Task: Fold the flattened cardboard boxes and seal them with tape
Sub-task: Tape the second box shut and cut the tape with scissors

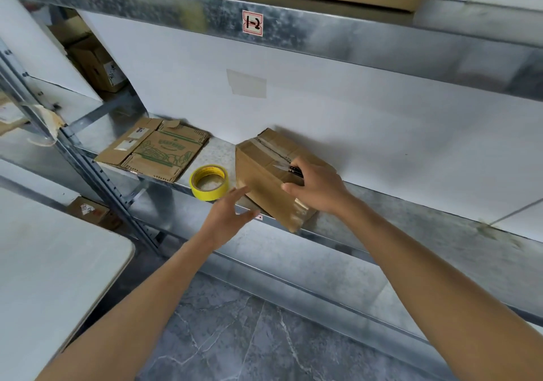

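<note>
A folded brown cardboard box [264, 172] stands on the metal shelf [411, 213], with clear tape along its top seam and near end. My right hand [316, 188] rests on the box's top and grips small black-handled scissors [289, 168], blade pointing left along the seam. My left hand [227, 217] hovers with straight fingers just in front of the box's near left corner, holding nothing. A yellow tape roll [209, 182] lies flat on the shelf left of the box. A flattened cardboard box with green print [155, 151] lies further left.
A white panel [352, 110] backs the shelf. An upper shelf [293, 19] labelled 1-2 carries more cartons. A white table [53, 263] stands at lower left. Grey tiled floor [249, 336] lies below. More boxes sit behind the rack at left.
</note>
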